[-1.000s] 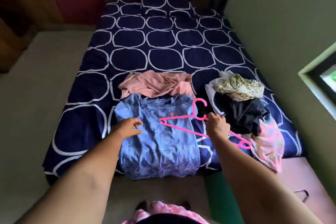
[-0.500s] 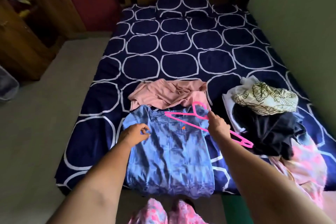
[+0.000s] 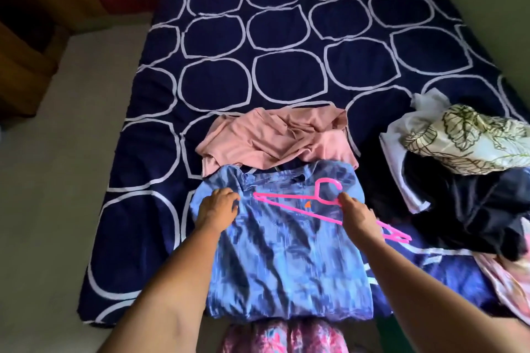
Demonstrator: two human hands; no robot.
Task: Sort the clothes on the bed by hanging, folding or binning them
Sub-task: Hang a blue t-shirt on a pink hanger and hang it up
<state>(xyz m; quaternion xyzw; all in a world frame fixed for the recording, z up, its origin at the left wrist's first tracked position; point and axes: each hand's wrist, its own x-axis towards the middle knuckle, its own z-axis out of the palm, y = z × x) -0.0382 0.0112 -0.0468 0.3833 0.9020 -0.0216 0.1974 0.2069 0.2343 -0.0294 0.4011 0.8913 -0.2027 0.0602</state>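
While the right hand [image 3: 358, 215] grips the pink hanger [image 3: 298, 205] just below its hook, fingers curled round the plastic, the left hand [image 3: 218, 209] lies on the blue shirt [image 3: 286, 261] beside the collar. The left fingers are bent down onto the cloth, but the frame is smeared there, so I cannot tell whether they pinch the fabric or only press it.

The blue shirt is spread flat, collar away from the person, at the near edge of the bed [image 3: 229, 66], its hem reaching the mattress edge. The hanger lies across the shirt's upper chest: the hook points toward the far side of the bed, one arm runs left to end close to the left hand, and the other arm sticks out past the right wrist over the bed cover.

A crumpled pink garment [image 3: 272, 140] lies just beyond the shirt's collar, touching it. To the right sits a heap of clothes: a leaf-print cloth [image 3: 473, 140] on top, a white garment [image 3: 398, 149] under it, a dark garment [image 3: 473, 209] nearer, and a pale pink floral garment [image 3: 510, 284] at the heap's near edge. The bed cover is navy with white rings. A pale floor [image 3: 57, 180] runs along the bed's left side, with brown wooden furniture [image 3: 23, 66] beyond it.
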